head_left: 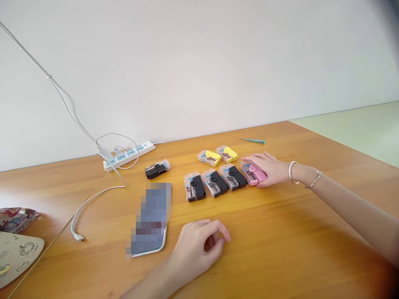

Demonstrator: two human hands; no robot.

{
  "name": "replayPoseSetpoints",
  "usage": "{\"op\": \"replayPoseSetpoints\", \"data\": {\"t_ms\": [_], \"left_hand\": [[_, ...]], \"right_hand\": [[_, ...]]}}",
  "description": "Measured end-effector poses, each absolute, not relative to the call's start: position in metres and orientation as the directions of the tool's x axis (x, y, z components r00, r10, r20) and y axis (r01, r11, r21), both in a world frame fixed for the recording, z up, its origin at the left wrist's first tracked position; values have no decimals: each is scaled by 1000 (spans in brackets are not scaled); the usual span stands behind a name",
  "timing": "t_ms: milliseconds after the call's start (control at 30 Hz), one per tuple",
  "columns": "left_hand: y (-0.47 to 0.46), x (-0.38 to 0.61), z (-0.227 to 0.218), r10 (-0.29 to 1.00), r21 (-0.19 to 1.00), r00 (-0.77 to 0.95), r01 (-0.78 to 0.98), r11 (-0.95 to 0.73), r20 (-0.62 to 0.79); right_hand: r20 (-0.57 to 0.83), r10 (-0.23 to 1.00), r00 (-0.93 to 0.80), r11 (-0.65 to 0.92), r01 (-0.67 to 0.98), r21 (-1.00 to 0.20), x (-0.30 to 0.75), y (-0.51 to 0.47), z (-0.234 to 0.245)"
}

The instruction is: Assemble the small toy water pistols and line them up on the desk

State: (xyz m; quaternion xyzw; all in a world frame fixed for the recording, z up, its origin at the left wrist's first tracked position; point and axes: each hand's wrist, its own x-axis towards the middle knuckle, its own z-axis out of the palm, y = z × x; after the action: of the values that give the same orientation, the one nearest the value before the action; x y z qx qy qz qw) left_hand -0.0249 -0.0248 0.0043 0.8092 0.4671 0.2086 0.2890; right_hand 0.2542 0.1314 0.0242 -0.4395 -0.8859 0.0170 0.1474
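Far left: a floral fabric pouch (18, 220) sits on a cream mat printed with cartoon apples (18, 259), both at the edge of the wooden table (280, 236).
Cable: a white charging cable (93, 199) loops across the wood towards a white power strip (127, 156) (it stands against the wall (199, 70)).
Phone: a smartphone (151, 218) lies flat, its screen pixelated.
Lone pack: a black ink cartridge pack (157, 169) lies apart, just above the phone.
Left hand: the left hand (198, 245) rests below the row, holding nothing; its fingers (218, 234) curl loosely inward, not pinching.
Row: three black cartridge packs (214, 183) stand side by side in clear casings, just beside the pink cartridge pack (253, 173), which ends the row.
Behind: two yellow cartridge packs (217, 155) lie above the row, near a thin teal-handled screwdriver (252, 140).
Right hand: the right hand (271, 170) lies over the pink pack; its fingers (258, 158) are pressed together (whether it grips, I cannot tell).
Wrist: a silver bangle (291, 172) and a chain bracelet (314, 179).
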Motion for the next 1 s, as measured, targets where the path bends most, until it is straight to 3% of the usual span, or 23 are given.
{"op": "replayPoseSetpoints", "data": {"t_ms": [333,633,833,1000], "left_hand": [[-26,-24,7,881,722,472,607,-332,9],[-27,-25,8,860,758,506,535,-373,66],[-26,-25,6,901,738,428,588,-332,64],[-23,-26,7,949,862,314,475,-180,25]], "right_hand": [[98,731,-676,680,705,-202,210,112,22],[26,748,-663,655,731,-193,207,104,23],[122,730,-672,683,709,-176,198,88,31],[304,676,-671,721,687,-88,182,54,44]]}}
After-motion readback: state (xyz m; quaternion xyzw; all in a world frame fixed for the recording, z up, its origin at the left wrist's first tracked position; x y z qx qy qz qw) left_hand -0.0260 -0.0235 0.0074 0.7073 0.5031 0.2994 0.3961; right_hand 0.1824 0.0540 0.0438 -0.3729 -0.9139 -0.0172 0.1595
